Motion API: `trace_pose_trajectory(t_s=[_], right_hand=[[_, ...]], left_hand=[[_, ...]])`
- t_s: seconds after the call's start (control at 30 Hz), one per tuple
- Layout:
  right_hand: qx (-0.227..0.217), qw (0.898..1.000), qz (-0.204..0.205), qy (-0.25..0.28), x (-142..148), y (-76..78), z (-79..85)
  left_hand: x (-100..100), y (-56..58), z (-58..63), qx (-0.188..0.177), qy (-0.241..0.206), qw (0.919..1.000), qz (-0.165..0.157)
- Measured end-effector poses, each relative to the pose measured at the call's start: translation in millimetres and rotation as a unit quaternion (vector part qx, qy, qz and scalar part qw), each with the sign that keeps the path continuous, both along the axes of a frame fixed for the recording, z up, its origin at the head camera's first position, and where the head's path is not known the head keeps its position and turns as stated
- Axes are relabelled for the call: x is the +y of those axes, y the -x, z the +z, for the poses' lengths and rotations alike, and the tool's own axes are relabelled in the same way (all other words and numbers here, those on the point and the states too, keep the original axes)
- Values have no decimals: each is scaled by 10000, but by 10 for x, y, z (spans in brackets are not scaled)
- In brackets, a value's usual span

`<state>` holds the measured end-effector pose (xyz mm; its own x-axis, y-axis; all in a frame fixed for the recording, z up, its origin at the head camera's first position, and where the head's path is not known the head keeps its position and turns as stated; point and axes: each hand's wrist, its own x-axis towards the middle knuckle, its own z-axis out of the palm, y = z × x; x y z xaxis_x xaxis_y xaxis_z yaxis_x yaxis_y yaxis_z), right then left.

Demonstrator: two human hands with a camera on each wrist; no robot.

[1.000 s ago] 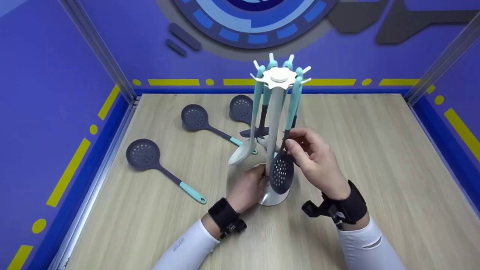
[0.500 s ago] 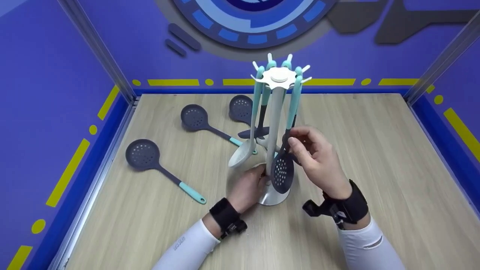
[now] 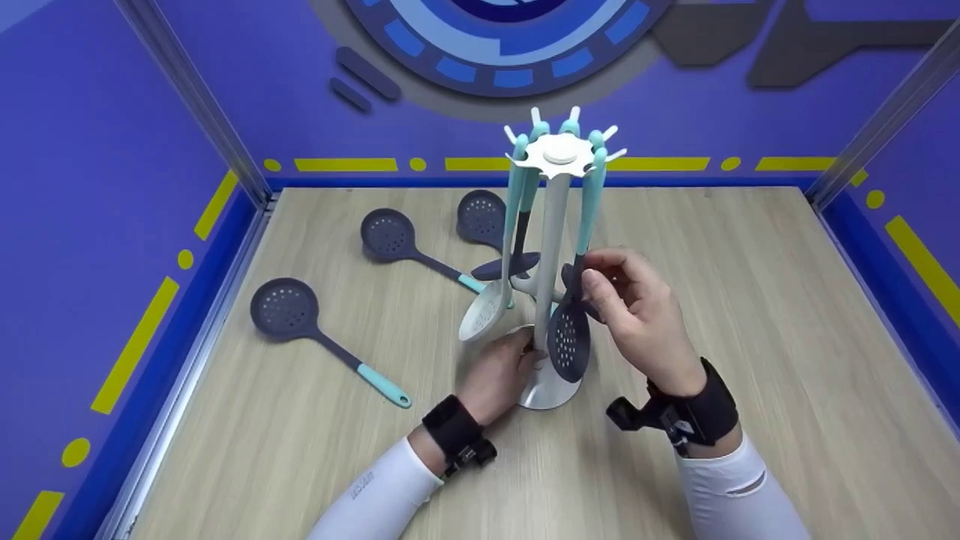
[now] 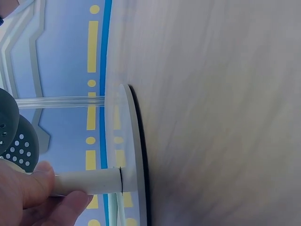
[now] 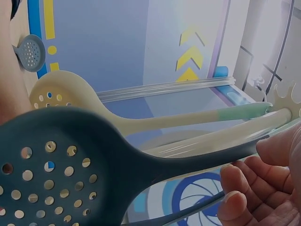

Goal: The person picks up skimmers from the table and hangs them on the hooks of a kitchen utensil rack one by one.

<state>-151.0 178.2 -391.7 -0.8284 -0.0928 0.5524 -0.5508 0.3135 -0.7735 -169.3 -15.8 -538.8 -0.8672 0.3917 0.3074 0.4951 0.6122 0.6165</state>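
A white utensil stand (image 3: 553,247) rises in the middle of the table, with turquoise-handled utensils hanging from its hooked top. My left hand (image 3: 493,379) grips the pole low down, above the round base (image 3: 551,396); the left wrist view shows thumb and fingers around the pole (image 4: 101,181). On the near right side hangs a dark skimmer (image 3: 570,341). My right hand (image 3: 637,322) pinches its shaft, the thumb lying on it in the right wrist view. A pale skimmer (image 3: 484,311) hangs at the stand's left. Other hanging utensils are partly hidden behind the pole.
Dark skimmers lie on the wooden table: one at the left (image 3: 285,309), one farther back (image 3: 388,235), and one behind the stand (image 3: 481,216), partly covered. Blue panels close off the back and both sides.
The stand's top and hanging utensils have turned slightly, the near dark skimmer shifting right and the far ones left. My right hand has moved slightly right with the skimmer; my left stays low on the pole.
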Motion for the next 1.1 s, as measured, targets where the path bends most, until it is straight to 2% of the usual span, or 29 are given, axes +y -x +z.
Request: trace_pose_trajectory(t_s=[0.43,0.7,0.93,1.1], right_hand=[[-71,10000,-45,-13,18,10,5],[-65,9998,52,180,24,25,11],[4,10000,-43,48,55,27,20],[65,9999,-82,44,78,21,35]], left_hand=[[26,10,13,-349,-290,9990,50],[40,20,10,-442,-404,9982,8],[63,39,3,-614,-676,9958,-51],[82,40,5,-727,-697,9949,-71]])
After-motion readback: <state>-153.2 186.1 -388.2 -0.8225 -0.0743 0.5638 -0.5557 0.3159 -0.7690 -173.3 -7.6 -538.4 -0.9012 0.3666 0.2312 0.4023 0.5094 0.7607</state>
